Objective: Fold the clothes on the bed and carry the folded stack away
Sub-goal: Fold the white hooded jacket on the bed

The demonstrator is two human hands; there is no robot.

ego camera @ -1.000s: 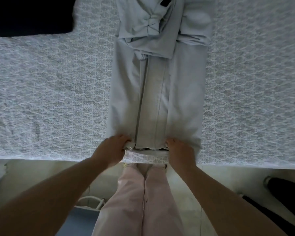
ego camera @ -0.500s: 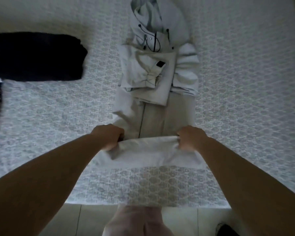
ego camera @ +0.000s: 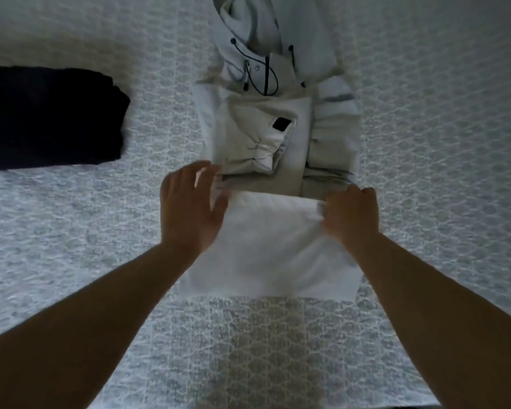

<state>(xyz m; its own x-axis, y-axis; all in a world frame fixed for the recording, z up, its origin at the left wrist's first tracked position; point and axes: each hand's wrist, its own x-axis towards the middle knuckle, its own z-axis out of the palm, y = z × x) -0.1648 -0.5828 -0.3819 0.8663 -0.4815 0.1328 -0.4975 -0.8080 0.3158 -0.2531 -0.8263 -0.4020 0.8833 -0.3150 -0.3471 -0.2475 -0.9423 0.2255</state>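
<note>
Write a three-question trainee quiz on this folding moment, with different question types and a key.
1. True or false: the right hand pinches the folded-up bottom edge of the pale hooded jacket.
2. Multiple choice: the left hand is A) gripping a sleeve, B) open with fingers spread at the fold's left end, C) off the bed.
3. Fill in: the dark folded garment lies on the bedspread to the jacket's ____.

Key: 1 true; 2 B; 3 left.
</note>
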